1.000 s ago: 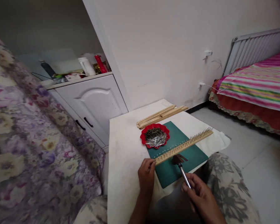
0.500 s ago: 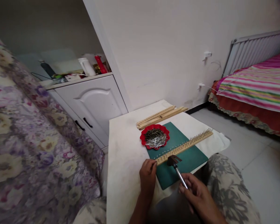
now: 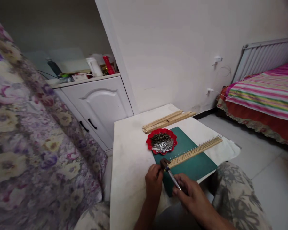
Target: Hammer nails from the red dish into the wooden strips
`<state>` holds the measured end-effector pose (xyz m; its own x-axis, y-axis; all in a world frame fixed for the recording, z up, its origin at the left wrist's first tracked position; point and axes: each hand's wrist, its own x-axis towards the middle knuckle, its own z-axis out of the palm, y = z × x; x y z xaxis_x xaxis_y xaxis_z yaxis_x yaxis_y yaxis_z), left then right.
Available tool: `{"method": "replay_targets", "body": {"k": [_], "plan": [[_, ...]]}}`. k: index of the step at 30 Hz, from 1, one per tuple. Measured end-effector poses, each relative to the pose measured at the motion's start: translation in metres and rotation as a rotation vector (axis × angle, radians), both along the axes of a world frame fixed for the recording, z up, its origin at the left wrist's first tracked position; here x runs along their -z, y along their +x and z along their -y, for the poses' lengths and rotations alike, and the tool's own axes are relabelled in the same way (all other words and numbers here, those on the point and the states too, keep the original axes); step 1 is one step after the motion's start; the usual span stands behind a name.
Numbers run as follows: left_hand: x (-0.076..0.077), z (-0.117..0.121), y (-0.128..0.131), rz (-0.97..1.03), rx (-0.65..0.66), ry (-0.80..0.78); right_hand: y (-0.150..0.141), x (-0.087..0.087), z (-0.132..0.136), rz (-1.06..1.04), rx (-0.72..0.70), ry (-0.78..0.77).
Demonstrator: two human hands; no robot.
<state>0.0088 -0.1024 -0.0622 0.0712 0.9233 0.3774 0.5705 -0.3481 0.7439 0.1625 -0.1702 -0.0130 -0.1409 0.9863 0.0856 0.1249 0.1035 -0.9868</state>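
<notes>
My right hand (image 3: pixel 190 193) is closed round the shiny handle of a claw hammer (image 3: pixel 171 174). The hammer's dark head is over the left end of a wooden strip (image 3: pixel 196 152), which bristles with upright nails in rows. Closed at that same end, my left hand (image 3: pixel 154 179) grips the strip with its fingertips; the hammer head hides part of the end. Under the strip lies a green board (image 3: pixel 186 139), its near edge at the table's front. A red scalloped dish (image 3: pixel 148 142) full of loose nails (image 3: pixel 162 142) overlaps the board's far left part.
Several wooden strips (image 3: pixel 168 121) lie together at the back of the cloth-covered table (image 3: pixel 128 153). A white cabinet (image 3: pixel 100 108) and a flowered curtain (image 3: pixel 50 143) stand to the left. My knee (image 3: pixel 235 188) is by the table's right front; a bed (image 3: pixel 261 99) is farther right.
The hammer head has moved left along the strip, from beside its nails to its left end by my left hand. My left hand keeps its place at the strip. The view has shifted slightly.
</notes>
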Motion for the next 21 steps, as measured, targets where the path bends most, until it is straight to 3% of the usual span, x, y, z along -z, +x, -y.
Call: {"method": "replay_targets", "body": {"k": [10, 16, 21], "plan": [[-0.005, 0.002, 0.0, 0.036, 0.0, 0.006, 0.006, 0.001, 0.008, -0.069, -0.018, -0.059], [-0.014, 0.0, -0.013, 0.007, -0.028, 0.033, 0.017, 0.034, 0.02, -0.148, -0.017, -0.139], [-0.04, -0.034, -0.027, -0.144, -0.045, 0.077, 0.019, 0.05, 0.021, -0.265, -0.071, -0.21]]}}
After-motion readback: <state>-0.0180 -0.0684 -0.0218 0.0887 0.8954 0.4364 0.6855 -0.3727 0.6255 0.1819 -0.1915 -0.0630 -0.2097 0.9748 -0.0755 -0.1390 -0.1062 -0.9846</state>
